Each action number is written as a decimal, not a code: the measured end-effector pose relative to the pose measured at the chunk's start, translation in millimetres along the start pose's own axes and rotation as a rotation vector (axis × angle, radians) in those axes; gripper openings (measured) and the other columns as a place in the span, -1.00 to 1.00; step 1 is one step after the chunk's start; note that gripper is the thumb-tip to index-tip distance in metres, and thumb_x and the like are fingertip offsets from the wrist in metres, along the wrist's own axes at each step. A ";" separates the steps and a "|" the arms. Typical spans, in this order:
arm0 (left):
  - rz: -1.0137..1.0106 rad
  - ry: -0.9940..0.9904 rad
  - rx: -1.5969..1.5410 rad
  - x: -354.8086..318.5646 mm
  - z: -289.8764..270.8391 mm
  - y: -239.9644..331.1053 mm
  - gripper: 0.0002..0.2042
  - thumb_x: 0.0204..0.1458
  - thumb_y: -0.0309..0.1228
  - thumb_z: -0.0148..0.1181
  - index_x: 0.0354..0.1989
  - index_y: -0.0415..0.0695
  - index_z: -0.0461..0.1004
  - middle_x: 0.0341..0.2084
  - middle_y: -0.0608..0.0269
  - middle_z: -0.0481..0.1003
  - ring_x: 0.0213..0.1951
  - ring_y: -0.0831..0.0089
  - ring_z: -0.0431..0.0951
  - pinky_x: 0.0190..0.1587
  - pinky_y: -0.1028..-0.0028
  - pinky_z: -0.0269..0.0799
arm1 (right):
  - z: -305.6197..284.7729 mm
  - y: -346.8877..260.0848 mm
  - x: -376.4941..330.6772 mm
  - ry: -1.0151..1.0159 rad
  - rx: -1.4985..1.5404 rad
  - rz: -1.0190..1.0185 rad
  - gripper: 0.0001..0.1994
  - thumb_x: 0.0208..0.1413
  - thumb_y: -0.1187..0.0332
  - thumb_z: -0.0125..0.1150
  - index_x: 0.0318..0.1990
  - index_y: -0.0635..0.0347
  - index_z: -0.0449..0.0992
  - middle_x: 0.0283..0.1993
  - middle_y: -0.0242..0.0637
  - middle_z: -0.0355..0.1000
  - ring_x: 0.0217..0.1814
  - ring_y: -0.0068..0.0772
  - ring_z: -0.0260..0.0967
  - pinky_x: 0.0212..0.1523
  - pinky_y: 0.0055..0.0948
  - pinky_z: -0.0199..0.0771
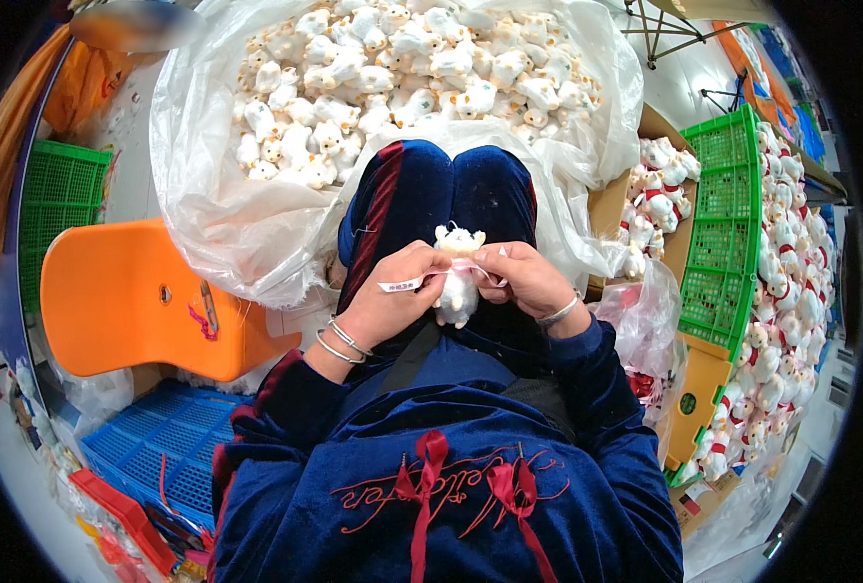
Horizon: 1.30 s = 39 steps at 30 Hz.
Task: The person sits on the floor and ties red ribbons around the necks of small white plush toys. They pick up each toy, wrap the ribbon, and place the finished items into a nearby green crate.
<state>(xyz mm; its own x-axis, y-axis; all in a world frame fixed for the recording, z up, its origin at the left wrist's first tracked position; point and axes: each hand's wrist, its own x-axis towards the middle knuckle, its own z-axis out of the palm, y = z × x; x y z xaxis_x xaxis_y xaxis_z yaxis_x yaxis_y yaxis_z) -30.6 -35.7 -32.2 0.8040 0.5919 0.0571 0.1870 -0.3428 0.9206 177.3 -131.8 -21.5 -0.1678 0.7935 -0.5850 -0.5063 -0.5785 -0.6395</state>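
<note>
A small white plush toy (457,299) with a cream head sits upright in front of my lap, between both hands. Around its neck runs a pale pink ribbon (463,264), and a printed end of it sticks out past my left hand. My left hand (399,289) pinches the ribbon at the toy's left side. On the other side my right hand (532,282) is closed on the ribbon too, thumb and finger close to the neck. The fingers partly hide the ribbon and the toy's neck.
Ahead of my knees lies a large clear plastic bag (208,194) full of white plush toys (422,68). An orange stool (111,291) with small scissors stands left, above a blue crate (164,437). At right are a cardboard box (610,209) and a green crate (721,209) beside ribboned toys.
</note>
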 end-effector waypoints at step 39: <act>0.127 0.115 -0.120 -2.4 17.8 -14.0 -0.90 0.11 -0.62 0.26 -0.28 -0.23 0.45 -0.28 0.12 0.53 -0.29 0.33 0.58 -0.24 0.47 0.50 | 21.7 5.6 12.0 0.361 -1.539 -0.740 -0.91 0.03 0.36 0.25 -0.40 0.15 0.53 -0.40 -0.17 0.48 -0.37 -0.06 0.52 -0.35 -0.17 0.52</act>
<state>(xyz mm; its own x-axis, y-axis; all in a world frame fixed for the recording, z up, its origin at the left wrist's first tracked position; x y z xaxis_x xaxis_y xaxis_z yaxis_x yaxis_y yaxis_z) -25.1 -45.3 -52.1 0.7459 0.6311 0.2131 0.0144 -0.3351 0.9421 154.1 -121.4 -21.3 -0.0034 0.9960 0.0891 0.8498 0.0499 -0.5248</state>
